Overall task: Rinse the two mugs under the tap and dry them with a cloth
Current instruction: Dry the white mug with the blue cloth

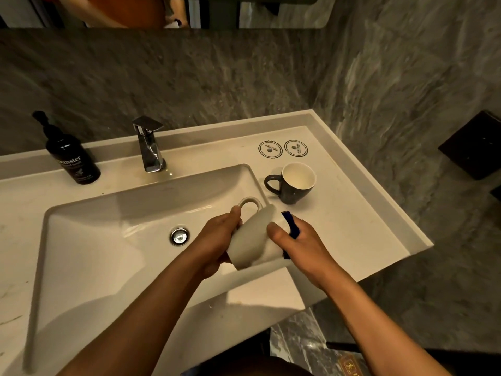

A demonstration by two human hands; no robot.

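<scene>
I hold a white mug (253, 237) on its side over the right edge of the sink (81, 240), its handle pointing away from me. My left hand (217, 240) grips its left side near the handle. My right hand (301, 248) presses a dark blue cloth (291, 226) against the mug's right side, thumb on the mug wall. A dark mug with a white inside (294, 184) stands upright on the counter just beyond, handle to the left. The chrome tap (149, 145) shows no running water.
A black pump bottle of hand wash (73, 156) stands left of the tap. Two round printed coasters (282, 149) lie at the back right of the counter (366, 213). The drain plug (179, 236) sits mid-basin. A stone wall closes the back and right.
</scene>
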